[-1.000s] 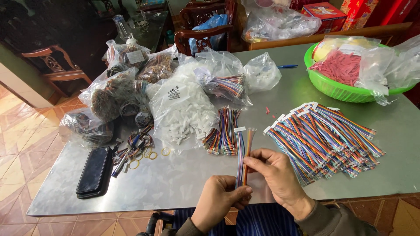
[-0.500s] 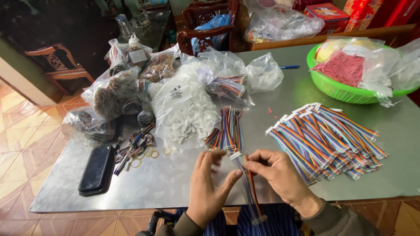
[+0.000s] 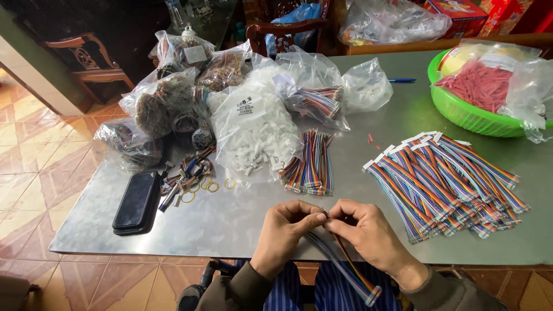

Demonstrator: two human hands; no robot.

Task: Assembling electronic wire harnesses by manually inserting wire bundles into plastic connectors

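Note:
My left hand [image 3: 285,233] and my right hand [image 3: 368,233] meet near the front edge of the metal table [image 3: 230,222], fingertips pinched together on one end of a rainbow ribbon cable [image 3: 345,268]. The cable hangs down toward my lap and ends in a white connector. A small bundle of rainbow cables [image 3: 311,164] lies just beyond my hands. To the right lies a large spread pile of rainbow cables with white connectors [image 3: 446,184].
Clear bags of white connectors [image 3: 253,129], cables [image 3: 317,101] and dark parts [image 3: 158,106] crowd the back left. A black phone case [image 3: 137,201], rubber bands and small pieces [image 3: 187,178] lie at left. A green basket [image 3: 461,115] with bagged red pieces stands at back right.
The cable stood upright between my hands a second ago; now it hangs down over the table edge. Both hands have drawn together at its upper end.

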